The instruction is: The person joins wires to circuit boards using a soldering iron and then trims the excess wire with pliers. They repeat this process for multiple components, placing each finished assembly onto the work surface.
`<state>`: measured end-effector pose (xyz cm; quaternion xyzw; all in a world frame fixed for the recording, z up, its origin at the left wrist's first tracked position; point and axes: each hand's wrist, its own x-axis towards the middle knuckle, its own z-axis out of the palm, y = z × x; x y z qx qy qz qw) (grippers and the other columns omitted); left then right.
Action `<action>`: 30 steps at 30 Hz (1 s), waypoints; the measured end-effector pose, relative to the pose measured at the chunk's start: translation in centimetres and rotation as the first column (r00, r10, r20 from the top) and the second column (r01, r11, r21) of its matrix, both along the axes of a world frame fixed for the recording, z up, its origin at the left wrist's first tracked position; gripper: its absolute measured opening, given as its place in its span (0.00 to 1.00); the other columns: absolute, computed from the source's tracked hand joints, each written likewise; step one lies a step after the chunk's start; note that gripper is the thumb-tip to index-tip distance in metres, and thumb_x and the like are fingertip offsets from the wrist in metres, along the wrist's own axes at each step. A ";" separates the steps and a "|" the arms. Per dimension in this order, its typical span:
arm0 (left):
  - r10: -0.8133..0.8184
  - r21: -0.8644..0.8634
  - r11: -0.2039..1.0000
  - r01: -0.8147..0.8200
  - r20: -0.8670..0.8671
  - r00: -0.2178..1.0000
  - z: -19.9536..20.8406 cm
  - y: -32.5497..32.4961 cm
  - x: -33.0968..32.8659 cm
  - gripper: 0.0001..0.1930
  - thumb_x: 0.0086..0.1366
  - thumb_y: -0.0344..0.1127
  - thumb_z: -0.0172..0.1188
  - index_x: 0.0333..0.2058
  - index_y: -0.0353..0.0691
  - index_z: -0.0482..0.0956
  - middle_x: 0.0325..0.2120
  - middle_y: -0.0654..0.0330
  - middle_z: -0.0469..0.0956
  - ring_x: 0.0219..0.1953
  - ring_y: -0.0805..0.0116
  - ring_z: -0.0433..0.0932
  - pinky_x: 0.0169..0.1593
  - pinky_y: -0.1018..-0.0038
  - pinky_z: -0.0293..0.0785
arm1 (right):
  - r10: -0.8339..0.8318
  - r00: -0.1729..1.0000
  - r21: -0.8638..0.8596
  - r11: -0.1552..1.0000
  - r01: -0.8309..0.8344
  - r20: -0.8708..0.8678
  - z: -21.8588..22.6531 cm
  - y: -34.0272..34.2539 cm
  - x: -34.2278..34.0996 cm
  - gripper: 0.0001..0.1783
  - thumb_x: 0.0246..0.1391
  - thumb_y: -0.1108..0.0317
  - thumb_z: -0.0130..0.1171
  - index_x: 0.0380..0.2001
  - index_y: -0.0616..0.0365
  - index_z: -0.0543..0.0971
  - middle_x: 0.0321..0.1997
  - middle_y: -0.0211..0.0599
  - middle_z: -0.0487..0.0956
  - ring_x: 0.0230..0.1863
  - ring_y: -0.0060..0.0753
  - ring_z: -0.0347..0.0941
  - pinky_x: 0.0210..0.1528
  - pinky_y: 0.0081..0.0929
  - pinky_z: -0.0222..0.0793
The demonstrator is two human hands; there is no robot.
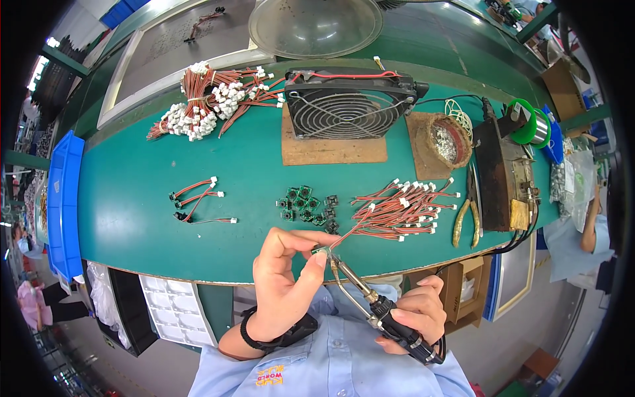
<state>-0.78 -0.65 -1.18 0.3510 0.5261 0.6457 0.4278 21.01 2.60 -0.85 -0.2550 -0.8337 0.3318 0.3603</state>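
My left hand point(283, 281) pinches a small green circuit board point(320, 251) between thumb and fingers at the bench's front edge. A red-brown wire lead point(345, 237) runs from the board toward the lead pile. My right hand point(421, 312) is wrapped round the black handle of a soldering iron point(390, 316). A thin metal tube point(349, 294) runs alongside the iron, whose tip is at the board; contact cannot be made out. Beyond my hands sit several small green boards point(301, 198) with black parts, beside a pile of wire leads point(403, 210) with white connectors.
Three wired pieces point(192, 202) lie at left, with a bundle of leads point(198, 99) behind. A fan point(349, 109) stands at the back. Rightward are a round solder-scrap dish point(450, 144), pliers point(466, 215), a soldering station point(506, 172) and a solder spool point(534, 126). A blue bin point(64, 205) edges the left.
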 end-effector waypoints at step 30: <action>0.212 -0.014 0.977 -0.213 0.157 0.965 0.3 -2.0 -2.4 0.06 0.59 0.26 0.52 0.31 0.36 0.63 0.35 0.48 0.76 0.36 0.71 0.72 0.44 0.77 0.65 | -0.381 0.909 0.394 0.872 0.291 0.171 -2.8 5.9 -1.4 0.17 0.38 0.77 0.57 0.36 0.54 0.72 0.29 0.33 0.76 0.28 0.34 0.72 0.34 0.30 0.62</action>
